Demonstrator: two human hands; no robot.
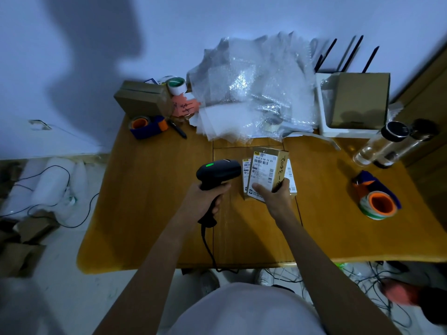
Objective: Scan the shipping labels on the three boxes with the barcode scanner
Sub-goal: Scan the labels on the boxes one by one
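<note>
My left grip (205, 197) held the barcode scanner (217, 172). My right grip (275, 194) clasped the tilted cardboard box (266, 172) by its lower edge. It seemed light and stiff.

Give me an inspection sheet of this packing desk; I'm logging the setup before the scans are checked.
Surface: wooden table, mostly bare near the front edge.
Job's things: black handheld barcode scanner, green light lit; labelled brown cardboard box tilted up, other labelled boxes behind it.
Clutter: crumpled clear bubble wrap; orange-cored tape dispensers; clear bottles; plain cardboard boxes; black marker pen.
Hands: left hand grips the scanner handle; right hand holds the tilted box.
Cables: black scanner cord runs off the front edge; loose wires on the floor.
Surroundings: white wall; cardboard scraps on the floor.
</note>
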